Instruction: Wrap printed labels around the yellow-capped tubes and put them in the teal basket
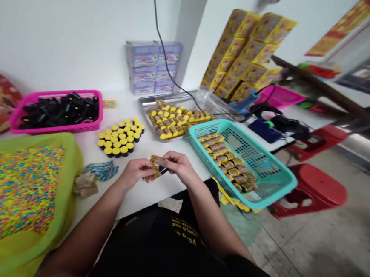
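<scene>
Near the table's front edge, my left hand [138, 172] pinches a yellow printed label [155, 159]. Close against it, my right hand [178, 163] has its fingers closed on a small black canister [162, 170], which the label partly covers. Fingers hide much of both pieces. Beyond my hands stands a cluster of black canisters with yellow caps [121, 137]. Labelled canisters [228, 163] lie in rows along the left side of a turquoise basket [288, 186], right of my right hand.
A metal tray [144, 102] holds more labelled canisters. A pink basket [98, 115] contains black canisters. At left, a yellow-lined tub [74, 153] is full of colourful small pieces. Purple boxes [154, 68] and yellow boxes [242, 57] are stacked behind. Red stools [320, 185] stand at right.
</scene>
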Demonstrator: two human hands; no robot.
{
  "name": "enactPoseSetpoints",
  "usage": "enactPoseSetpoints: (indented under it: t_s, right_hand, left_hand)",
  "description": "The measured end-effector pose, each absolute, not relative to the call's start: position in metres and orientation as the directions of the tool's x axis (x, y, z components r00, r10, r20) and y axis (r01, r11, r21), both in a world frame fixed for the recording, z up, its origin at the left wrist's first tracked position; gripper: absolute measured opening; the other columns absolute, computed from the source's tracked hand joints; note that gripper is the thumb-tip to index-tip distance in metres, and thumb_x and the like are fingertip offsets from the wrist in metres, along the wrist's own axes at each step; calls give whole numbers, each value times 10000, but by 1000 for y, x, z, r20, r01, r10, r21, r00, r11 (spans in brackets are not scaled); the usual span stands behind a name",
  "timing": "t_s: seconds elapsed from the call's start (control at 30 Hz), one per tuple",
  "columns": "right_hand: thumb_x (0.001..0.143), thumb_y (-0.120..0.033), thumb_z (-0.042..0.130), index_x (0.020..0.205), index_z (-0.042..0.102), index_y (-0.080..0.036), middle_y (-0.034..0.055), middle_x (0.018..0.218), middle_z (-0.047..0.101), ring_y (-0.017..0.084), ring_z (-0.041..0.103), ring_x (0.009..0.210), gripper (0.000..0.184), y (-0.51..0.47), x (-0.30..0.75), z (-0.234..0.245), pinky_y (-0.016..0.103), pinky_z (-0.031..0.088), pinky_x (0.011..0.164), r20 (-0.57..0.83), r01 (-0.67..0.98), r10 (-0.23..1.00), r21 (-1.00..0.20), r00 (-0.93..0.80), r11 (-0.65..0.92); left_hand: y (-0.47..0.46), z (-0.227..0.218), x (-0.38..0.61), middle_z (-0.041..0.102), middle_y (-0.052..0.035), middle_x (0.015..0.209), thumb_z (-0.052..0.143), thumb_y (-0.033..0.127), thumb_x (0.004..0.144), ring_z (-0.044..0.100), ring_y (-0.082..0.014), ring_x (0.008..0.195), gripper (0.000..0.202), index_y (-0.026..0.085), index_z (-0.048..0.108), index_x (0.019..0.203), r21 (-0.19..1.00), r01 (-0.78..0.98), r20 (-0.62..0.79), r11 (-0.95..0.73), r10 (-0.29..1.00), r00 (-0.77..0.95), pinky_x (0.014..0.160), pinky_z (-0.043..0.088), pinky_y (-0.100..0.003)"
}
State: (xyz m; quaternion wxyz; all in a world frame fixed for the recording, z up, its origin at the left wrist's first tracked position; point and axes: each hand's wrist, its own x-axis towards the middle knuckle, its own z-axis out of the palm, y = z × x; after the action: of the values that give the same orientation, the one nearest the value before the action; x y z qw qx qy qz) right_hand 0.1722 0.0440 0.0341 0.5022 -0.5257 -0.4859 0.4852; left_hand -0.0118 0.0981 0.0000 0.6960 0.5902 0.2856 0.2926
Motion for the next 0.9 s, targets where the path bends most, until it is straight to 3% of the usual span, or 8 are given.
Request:
enactPoseSetpoints:
  t_s: [0.33,0.53,0.63,0.73,0.8,0.9]
  right_hand:
    - [644,-466,781,716,633,-185,-57,543,506,83,394,478,326,48,159,26,233,314,462,79,113,989,-992,127,65]
    - [773,-518,689,761,652,-189,-5,645,565,132,499,599,332,48,155,22,262,410,567,235,384,957,-910,169,156]
    - [932,-478,507,938,700,-191,58,793,643,180,582,755,346,43,146,21,309,477,721,357,546,931,-797,80,259]
    - [995,-446,363,1217,633,-167,113,947,644,221,598,898,447,37,138,17,359,493,822,414,638,910,-696,-18,329]
    - [998,-452,345,1328,561,-152,128,1003,621,236,594,951,496,35,137,14,375,495,847,412,653,910,-675,-54,344]
    - [987,-461,391,1320,584,-171,109,962,605,234,589,940,482,38,144,12,372,489,842,382,626,920,-698,-85,348]
  left_hand:
    - [95,1,-10,655,-48,577,821,372,651,559,-124,459,331,99,703,796,978,-69,-106,197,753,649,435,397,-236]
    - [94,0,-9,681,-44,745,822,296,670,593,-122,626,276,121,707,849,940,-200,-91,278,765,638,575,439,-249]
    - [92,-3,-7,678,-38,761,827,288,662,620,-145,678,262,136,691,826,884,-301,-104,358,778,620,638,470,-279]
    - [91,-4,-5,641,-7,680,845,289,624,596,-136,592,282,148,660,783,811,-367,-168,455,783,599,575,451,-271]
    - [92,-4,-4,636,-2,672,859,266,592,590,-130,578,304,148,657,786,782,-406,-190,474,800,569,566,445,-265]
    - [93,-4,-4,655,-18,713,860,244,586,614,-139,630,301,144,652,781,756,-443,-193,483,810,554,616,468,-279]
